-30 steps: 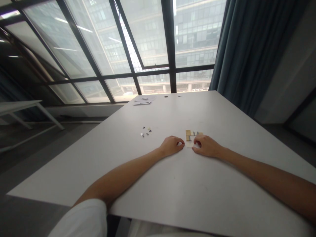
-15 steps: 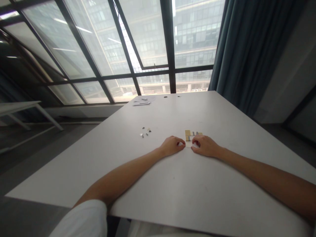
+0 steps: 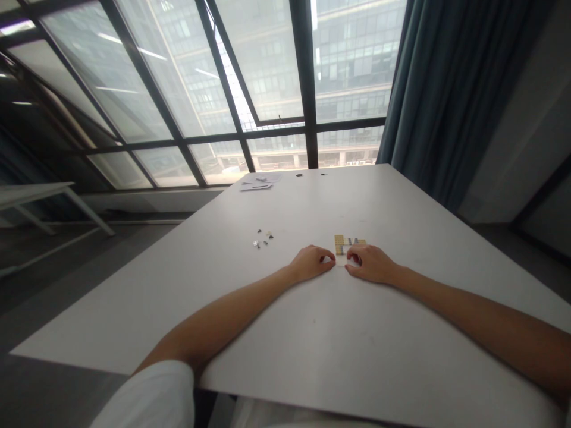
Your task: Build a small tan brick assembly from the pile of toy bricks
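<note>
Fingertips pinched, my left hand rests on the table at the left edge of a small pale flat piece. Opposite it, my right hand has its thumb and forefinger curled in at the piece's right side. Just beyond the fingers lies a small flat patterned assembly of yellow, white and grey-blue parts, partly hidden by my right hand. It looks blocky, but its exact kind is too small to make out. Several tiny dark, clear and beige parts lie loose to the left, apart from both hands.
The white table stretches toward the windows. At its far left are papers with a dark thin item. Two small dark objects, one of them round, sit near the far edge. A blue curtain hangs at the right.
Hardly anything differs. My left fingertips have shifted very slightly to the right; my right hand and the parts on the table stay where they were.
</note>
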`<state>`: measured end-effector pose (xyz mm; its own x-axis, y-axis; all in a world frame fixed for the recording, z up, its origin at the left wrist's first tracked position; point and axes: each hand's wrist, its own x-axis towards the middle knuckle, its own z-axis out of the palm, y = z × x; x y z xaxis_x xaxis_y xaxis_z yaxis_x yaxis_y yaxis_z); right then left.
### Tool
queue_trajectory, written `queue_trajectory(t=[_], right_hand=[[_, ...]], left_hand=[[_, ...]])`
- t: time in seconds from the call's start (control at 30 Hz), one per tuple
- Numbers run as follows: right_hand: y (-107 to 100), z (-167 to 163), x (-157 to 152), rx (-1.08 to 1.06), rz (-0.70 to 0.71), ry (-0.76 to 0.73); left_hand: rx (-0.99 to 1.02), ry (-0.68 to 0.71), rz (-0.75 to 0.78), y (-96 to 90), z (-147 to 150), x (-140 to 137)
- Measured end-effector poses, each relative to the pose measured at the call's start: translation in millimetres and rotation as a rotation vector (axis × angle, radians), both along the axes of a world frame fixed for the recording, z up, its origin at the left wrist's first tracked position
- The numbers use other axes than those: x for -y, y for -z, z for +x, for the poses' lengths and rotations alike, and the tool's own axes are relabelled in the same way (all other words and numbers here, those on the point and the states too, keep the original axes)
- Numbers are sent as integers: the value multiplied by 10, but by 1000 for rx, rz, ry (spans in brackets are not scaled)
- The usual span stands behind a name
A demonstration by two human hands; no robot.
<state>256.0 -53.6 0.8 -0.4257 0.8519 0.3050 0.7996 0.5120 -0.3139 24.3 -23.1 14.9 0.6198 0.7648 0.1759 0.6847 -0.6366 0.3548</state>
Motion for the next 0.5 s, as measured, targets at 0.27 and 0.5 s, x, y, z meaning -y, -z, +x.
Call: queue_trajectory(t=[0.27,0.5], right_hand=[[-4,-2,8,3,0,3],[-10,-7,4,5,-7,-3]], left_hand=[[-9,-23,-18,-17,10,9],[8,-5,-8,0,-8,0]])
